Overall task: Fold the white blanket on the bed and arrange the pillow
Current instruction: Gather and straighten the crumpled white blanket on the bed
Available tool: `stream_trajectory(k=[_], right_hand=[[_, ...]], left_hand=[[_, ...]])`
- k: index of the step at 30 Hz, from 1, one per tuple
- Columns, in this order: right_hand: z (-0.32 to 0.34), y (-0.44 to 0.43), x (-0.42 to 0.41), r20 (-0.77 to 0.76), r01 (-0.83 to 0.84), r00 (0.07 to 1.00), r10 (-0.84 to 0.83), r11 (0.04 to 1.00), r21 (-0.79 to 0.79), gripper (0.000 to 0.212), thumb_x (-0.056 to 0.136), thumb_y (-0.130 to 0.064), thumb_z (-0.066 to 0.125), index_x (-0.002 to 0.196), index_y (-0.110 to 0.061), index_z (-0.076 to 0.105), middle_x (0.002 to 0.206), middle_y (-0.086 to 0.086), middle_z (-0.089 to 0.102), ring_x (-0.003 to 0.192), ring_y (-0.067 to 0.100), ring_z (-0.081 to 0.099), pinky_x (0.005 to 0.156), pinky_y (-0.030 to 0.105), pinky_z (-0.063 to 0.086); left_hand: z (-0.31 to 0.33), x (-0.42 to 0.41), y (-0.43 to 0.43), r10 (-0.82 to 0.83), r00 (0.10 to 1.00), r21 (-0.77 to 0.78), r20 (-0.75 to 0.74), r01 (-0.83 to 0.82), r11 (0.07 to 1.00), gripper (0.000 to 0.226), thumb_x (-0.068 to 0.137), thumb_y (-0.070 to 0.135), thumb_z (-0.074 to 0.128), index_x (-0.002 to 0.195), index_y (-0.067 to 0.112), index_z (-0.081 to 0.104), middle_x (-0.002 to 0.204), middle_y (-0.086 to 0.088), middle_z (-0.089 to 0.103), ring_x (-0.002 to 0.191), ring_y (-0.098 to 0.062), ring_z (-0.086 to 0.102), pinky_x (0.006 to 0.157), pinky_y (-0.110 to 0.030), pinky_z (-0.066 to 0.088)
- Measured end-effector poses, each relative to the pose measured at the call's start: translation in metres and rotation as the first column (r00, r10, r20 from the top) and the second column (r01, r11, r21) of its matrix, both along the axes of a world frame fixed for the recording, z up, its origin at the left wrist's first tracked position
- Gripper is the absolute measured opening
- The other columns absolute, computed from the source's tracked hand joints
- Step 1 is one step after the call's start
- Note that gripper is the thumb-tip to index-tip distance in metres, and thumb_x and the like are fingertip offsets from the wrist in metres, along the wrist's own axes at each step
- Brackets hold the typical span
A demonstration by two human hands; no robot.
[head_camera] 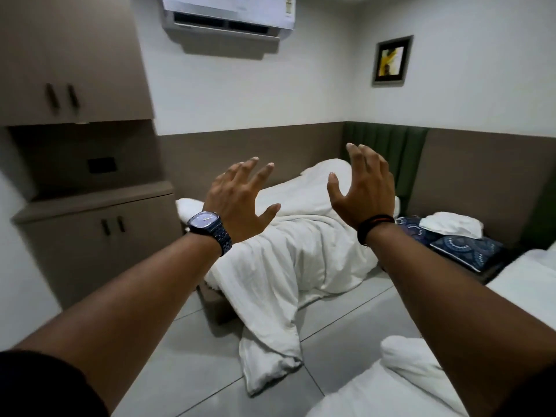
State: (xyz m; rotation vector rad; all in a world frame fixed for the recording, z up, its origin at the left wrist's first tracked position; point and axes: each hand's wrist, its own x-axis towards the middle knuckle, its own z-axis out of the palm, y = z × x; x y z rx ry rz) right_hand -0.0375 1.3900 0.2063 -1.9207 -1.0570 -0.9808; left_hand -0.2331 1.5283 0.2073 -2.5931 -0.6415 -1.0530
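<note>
A crumpled white blanket (288,260) lies heaped across the bed (192,206) ahead, one end trailing down onto the tiled floor. A white pillow (325,173) rests at the far end against the green headboard. Both my arms are stretched forward in the air above the blanket. My left hand (237,197), with a dark watch on its wrist, has its fingers spread and holds nothing. My right hand (365,188), a dark band on its wrist, is likewise spread and empty. Neither hand touches the blanket.
A beige cabinet (99,236) stands left of the bed. A low stand on the right carries dark blue patterned cushions (469,251) and white cloth. A second bed with white bedding (421,380) fills the lower right. Grey floor tiles (195,371) lie between.
</note>
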Motion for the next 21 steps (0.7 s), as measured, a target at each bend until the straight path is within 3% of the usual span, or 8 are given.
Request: stream_trajectory(k=[6,9,14,21], right_hand=[[-0.034,0.062,0.08,-0.026,0.216,0.976,-0.218,0.975,-0.051,0.06,0.086,-0.042,0.048,0.138,-0.012,0.042,0.139,0.013,0.045,0.129,0.029,0.039,0.102,0.044,0.037],[-0.055,0.076,0.118,-0.065,0.354,0.931,-0.359,0.932,-0.071,0.059,0.085,-0.04,0.049,0.137,-0.011,0.044,0.137,0.016,0.048,0.126,0.032,0.042,0.098,0.046,0.039],[-0.084,0.057,0.166,-0.14,0.579,0.799,-0.585,0.811,-0.084,0.06,0.083,-0.043,0.047,0.136,-0.014,0.044,0.135,0.015,0.049,0.122,0.032,0.045,0.095,0.045,0.043],[-0.098,-0.05,0.212,-0.073,0.817,0.561,-0.824,0.566,-0.111,0.058,0.083,-0.041,0.048,0.133,-0.012,0.045,0.128,0.015,0.053,0.116,0.034,0.049,0.086,0.045,0.045]], left_hand=[[-0.031,0.121,0.099,-0.237,0.971,-0.044,-0.042,0.235,0.971,0.073,0.082,0.059,0.052,0.144,0.023,0.041,0.148,-0.012,0.043,0.133,-0.035,0.043,0.101,-0.051,0.042],[-0.044,0.183,0.133,-0.368,0.924,-0.068,-0.104,0.363,0.929,0.075,0.082,0.06,0.049,0.146,0.023,0.038,0.149,-0.012,0.042,0.132,-0.035,0.043,0.1,-0.051,0.043],[-0.064,0.282,0.152,-0.578,0.806,-0.109,-0.131,0.567,0.816,0.073,0.082,0.054,0.059,0.145,0.023,0.039,0.148,-0.012,0.043,0.13,-0.037,0.044,0.097,-0.051,0.044],[-0.096,0.405,0.084,-0.784,0.604,-0.211,-0.142,0.756,0.62,0.075,0.082,0.056,0.058,0.146,0.025,0.035,0.15,-0.01,0.04,0.132,-0.033,0.041,0.103,-0.051,0.04]])
